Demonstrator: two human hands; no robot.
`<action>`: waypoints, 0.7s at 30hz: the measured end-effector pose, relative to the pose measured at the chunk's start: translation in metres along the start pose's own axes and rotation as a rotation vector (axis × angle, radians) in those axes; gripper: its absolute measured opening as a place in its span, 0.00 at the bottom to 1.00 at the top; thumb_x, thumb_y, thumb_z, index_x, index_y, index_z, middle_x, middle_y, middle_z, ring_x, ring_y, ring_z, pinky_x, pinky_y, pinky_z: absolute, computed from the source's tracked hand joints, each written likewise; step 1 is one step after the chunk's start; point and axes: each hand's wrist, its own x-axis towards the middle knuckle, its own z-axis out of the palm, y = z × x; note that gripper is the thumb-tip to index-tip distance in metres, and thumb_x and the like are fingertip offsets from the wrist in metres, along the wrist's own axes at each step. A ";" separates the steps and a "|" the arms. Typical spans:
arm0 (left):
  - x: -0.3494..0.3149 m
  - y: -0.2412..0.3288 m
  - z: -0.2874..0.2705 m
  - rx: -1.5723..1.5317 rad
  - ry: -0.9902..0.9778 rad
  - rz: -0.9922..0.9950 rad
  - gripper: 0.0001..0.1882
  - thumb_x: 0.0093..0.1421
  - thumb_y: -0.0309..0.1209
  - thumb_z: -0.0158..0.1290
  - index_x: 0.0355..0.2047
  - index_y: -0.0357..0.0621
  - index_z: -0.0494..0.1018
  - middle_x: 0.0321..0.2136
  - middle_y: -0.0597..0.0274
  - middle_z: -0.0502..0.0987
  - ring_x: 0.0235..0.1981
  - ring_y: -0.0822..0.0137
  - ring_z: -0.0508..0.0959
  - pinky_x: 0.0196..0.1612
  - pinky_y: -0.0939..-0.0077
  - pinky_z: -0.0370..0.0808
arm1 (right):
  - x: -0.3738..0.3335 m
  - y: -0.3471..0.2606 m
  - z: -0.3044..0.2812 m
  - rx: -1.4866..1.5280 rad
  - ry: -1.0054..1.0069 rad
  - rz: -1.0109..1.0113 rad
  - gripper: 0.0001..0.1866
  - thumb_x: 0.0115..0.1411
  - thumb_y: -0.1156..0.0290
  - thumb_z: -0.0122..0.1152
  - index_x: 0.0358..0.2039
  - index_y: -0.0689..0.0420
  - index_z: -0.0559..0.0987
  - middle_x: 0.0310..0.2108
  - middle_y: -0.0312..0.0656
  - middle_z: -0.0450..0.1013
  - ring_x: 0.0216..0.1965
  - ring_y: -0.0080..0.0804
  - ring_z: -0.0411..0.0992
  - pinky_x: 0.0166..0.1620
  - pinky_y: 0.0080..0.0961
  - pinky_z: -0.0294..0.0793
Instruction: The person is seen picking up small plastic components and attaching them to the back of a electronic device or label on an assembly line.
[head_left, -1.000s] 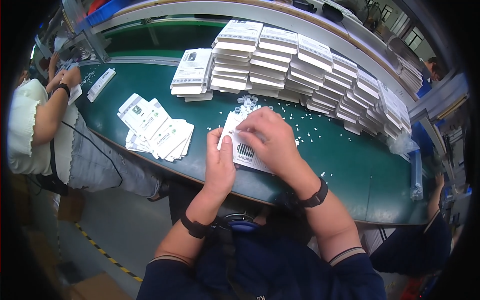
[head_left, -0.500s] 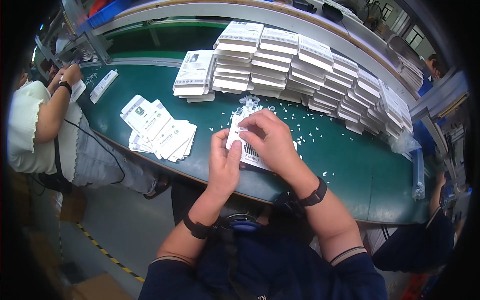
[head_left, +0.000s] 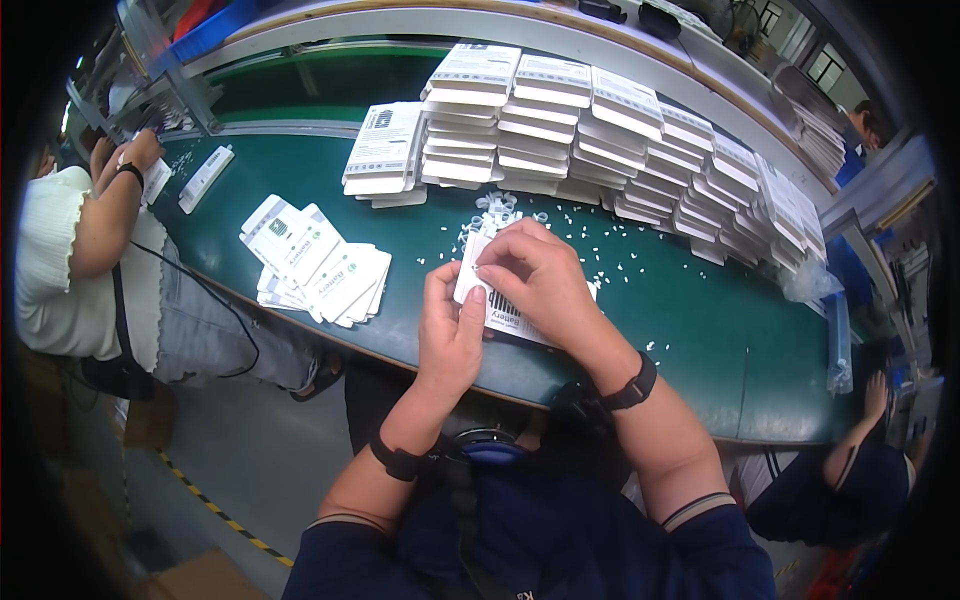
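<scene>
A flat white printed box lies at a slant between my hands near the front edge of the green table. My left hand grips its left edge, the thumb lying along the top. My right hand bends over the box's far end, thumb and forefinger pinched against its surface; whatever is between the fingertips is too small to make out. Right behind the hands sits a little heap of curled whitish pieces. Small white bits are scattered to the right of it.
Tall stacks of similar white boxes line the back of the table. A loose pile of flat printed boxes lies to my left. At far left a co-worker handles a white piece near a long narrow box. A plastic bag sits at right.
My hands stay on the box almost unmoved; the right fingertips shift slightly on its far end. At far right, another person's arm has come further into view.
</scene>
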 end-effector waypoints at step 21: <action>0.004 0.001 -0.010 -0.300 -0.035 -0.222 0.12 0.68 0.26 0.45 0.49 0.33 0.68 0.40 0.60 0.76 0.40 0.75 0.75 0.44 0.83 0.73 | 0.000 -0.015 -0.021 -0.014 -0.130 0.073 0.05 0.49 0.72 0.61 0.23 0.59 0.75 0.24 0.44 0.73 0.28 0.42 0.73 0.34 0.35 0.71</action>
